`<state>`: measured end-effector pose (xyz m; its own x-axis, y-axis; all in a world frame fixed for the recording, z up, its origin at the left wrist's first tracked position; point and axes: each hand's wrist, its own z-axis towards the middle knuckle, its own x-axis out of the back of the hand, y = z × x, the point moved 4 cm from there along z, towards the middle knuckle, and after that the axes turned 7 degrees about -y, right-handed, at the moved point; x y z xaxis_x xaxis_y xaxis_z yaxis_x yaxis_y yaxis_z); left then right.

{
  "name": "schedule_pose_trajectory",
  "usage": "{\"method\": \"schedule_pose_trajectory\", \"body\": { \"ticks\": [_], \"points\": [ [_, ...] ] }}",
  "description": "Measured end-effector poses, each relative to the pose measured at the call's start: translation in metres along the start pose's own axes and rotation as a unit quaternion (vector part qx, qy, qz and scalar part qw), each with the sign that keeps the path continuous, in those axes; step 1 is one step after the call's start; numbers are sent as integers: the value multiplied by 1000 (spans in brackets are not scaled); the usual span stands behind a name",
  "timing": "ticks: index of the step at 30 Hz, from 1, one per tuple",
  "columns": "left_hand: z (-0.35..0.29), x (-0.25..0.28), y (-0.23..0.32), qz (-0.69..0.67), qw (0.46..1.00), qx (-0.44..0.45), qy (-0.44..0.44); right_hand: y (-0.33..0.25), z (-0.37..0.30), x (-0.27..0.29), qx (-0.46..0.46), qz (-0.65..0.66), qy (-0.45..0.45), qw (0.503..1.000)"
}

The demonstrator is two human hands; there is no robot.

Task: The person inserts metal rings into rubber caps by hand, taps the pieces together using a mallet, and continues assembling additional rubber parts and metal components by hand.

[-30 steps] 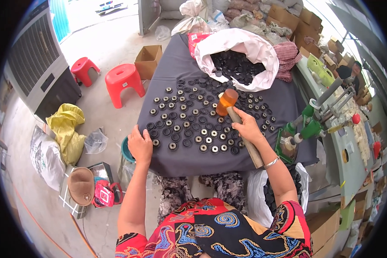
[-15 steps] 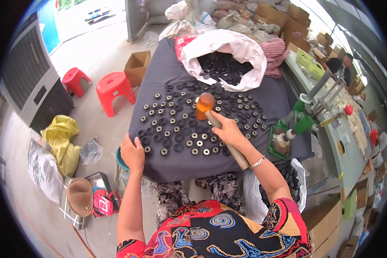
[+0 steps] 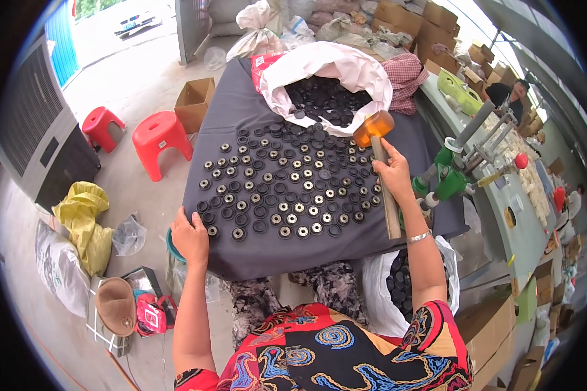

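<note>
My right hand [image 3: 396,171] is closed round the wooden handle of a mallet [image 3: 374,128] with an amber, see-through head. The mallet is over the right part of the table, close to the white sack's lower edge. Spread over the dark tablecloth [image 3: 241,259] lie many small black rings [image 3: 259,226], a number of them with metal ring inserts [image 3: 316,228] in their middles. My left hand [image 3: 190,238] rests at the table's left edge, fingers stretched out beside the nearest rings, holding nothing. A white sack [image 3: 277,98] full of black round pieces [image 3: 329,101] lies open at the far side.
A green hand press [image 3: 451,182] stands at the table's right. Below it sits a white bag [image 3: 378,280] of black pieces. Red stools [image 3: 161,143], an open carton [image 3: 194,104] and a yellow sack [image 3: 85,218] are on the left floor. A person [image 3: 505,98] is at the far right.
My right hand has swung the mallet rightward, from the middle of the rings to the right side of the table. My left hand stays at the left edge. The view has shifted slightly.
</note>
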<state>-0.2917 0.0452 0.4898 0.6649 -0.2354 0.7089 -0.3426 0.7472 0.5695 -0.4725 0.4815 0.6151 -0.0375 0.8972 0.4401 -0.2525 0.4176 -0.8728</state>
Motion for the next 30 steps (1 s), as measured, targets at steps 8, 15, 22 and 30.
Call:
{"method": "schedule_pose_trajectory", "body": {
  "ticks": [8,15,22,30],
  "points": [
    [0,-2,0,17,1000,4,-9,16,-1,4,-6,-22,18,1000],
    [-1,0,2,18,1000,-2,-8,37,11,-19,26,-236,-9,971],
    [-1,-3,-3,17,1000,1,-4,38,15,-5,-43,-105,-4,994],
    [0,-1,1,13,1000,-3,-7,73,17,1,-21,-263,3,965]
  ]
}}
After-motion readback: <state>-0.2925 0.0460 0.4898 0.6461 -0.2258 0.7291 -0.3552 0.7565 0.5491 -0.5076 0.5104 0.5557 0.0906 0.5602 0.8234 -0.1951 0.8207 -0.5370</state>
